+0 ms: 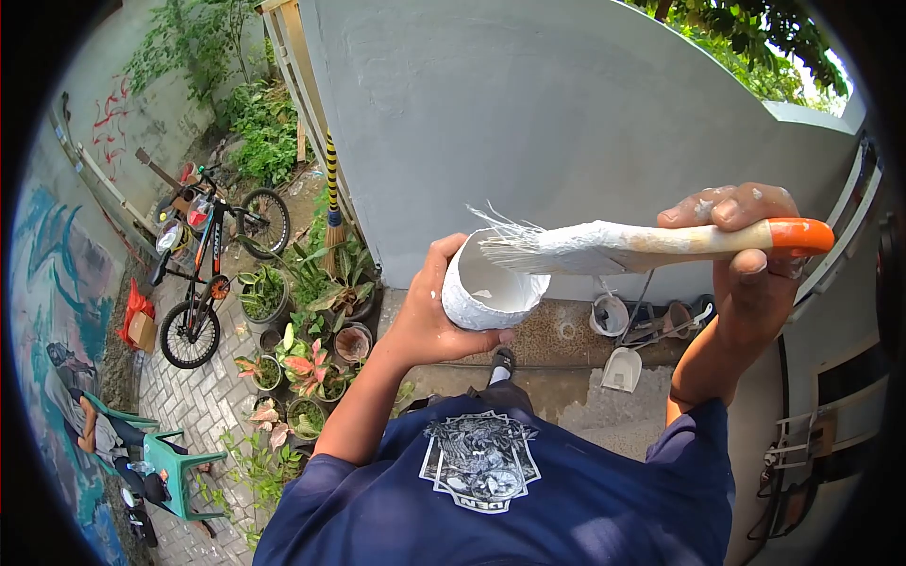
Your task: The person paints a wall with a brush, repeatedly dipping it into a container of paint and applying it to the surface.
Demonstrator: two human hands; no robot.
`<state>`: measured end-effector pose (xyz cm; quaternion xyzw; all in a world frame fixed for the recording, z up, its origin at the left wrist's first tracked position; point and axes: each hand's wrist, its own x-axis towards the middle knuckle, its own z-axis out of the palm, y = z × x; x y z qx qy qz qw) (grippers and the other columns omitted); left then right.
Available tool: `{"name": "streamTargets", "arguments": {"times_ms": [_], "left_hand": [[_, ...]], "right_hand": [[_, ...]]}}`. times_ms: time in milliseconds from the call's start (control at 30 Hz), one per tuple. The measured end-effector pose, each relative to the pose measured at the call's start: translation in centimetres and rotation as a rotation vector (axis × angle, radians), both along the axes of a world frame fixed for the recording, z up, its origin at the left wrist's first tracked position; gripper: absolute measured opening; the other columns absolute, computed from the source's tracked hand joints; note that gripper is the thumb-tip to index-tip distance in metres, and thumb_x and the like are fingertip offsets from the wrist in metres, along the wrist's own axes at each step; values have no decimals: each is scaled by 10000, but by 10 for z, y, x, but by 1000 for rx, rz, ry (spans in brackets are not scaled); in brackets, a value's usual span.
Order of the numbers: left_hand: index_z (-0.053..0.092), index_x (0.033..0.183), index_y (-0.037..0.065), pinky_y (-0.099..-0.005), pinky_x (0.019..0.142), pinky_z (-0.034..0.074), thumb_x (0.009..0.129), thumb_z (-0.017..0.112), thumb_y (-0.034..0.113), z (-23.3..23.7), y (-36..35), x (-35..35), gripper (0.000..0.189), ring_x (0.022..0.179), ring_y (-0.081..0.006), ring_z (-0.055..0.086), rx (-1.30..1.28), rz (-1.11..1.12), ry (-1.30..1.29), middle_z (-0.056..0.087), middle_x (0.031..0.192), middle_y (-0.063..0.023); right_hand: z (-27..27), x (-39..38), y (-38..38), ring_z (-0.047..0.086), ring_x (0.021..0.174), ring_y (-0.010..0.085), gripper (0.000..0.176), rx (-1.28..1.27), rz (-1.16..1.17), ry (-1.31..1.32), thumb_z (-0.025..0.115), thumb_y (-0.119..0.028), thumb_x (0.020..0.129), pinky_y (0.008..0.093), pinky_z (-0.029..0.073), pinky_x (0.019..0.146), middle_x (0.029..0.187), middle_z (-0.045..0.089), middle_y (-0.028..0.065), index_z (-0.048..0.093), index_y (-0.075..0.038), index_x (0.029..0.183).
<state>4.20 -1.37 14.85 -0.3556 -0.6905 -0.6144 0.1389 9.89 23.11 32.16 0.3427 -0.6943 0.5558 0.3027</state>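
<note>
Left hand (425, 316) gripped cup (491, 292), right hand (746, 255) gripped brush (623, 245) over it; advisable: cup level, bristles wiped on rim.

White-coated brush (604, 247) — orange handle tip; white cup (489, 294); grey wall (566, 123)

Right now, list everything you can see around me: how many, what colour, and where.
paintbrush: one, wooden handle with an orange end, bristles coated white, over the cup
cup: one, smeared white, centre
wall: one, grey, straight ahead
broom: one, yellow-and-black striped handle, at the wall's left edge
potted plants: several, green and pink, below the wall's left edge
bicycle: one, black and red, on the paving at left
chair: one, green, lower left
dustpan: one, white, on the ground below the brush
left hand: holds the cup
right hand: grips the brush handle
</note>
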Motion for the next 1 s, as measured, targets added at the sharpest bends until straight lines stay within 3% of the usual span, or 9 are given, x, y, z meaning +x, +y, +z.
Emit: {"name": "streamTargets", "arguments": {"times_ms": [33,200,300,533,667,833,1000], "left_hand": [[391,1320,7,-349,971,455,605,906,251,2,0,1,915,1129,-218,576,-2,0,0,553,1212,-114],[393,1308,0,-348,973,453,609,907,260,8,5,3,905,1131,-215,576,48,-31,-63,558,1213,-124],[392,1301,-3,-352,951,472,612,905,263,7,8,0,899,1110,-222,600,61,-35,-32,581,1193,-131],[390,1296,13,-368,911,509,610,900,268,13,9,2,893,1070,-263,645,13,37,-8,615,1157,-147],[385,1303,19,-371,909,512,607,899,266,12,12,1,900,1072,-269,647,35,24,-20,616,1160,-147],[390,1298,12,-370,901,517,614,891,246,14,13,-3,879,1062,-273,651,53,43,-15,626,1138,-153],[399,1289,6,-371,890,520,608,894,253,13,13,-8,878,1039,-270,661,53,58,-21,636,1123,-154]], "right_hand": [[2,-2,-3,701,833,300,380,-31,72,-32,774,-312,834,418,584,744,935,634,111,634,10,979],[2,-2,-24,700,858,271,229,-24,142,-147,791,-141,806,383,573,725,934,655,107,665,-5,940],[12,-15,-25,690,808,224,188,472,173,-50,761,-83,824,332,533,689,915,695,94,650,-22,963],[8,-21,-31,646,731,296,227,661,188,119,758,-57,790,348,510,646,874,681,97,639,-40,982],[-3,-25,-33,639,722,285,243,706,156,235,766,-74,760,353,503,624,911,677,91,640,-53,967],[-15,-27,-32,661,699,195,215,816,83,501,709,-157,733,277,524,554,904,664,70,644,-101,930],[-16,-27,-29,681,712,195,201,803,54,577,713,-152,732,280,535,546,908,667,89,656,-91,915]]}}
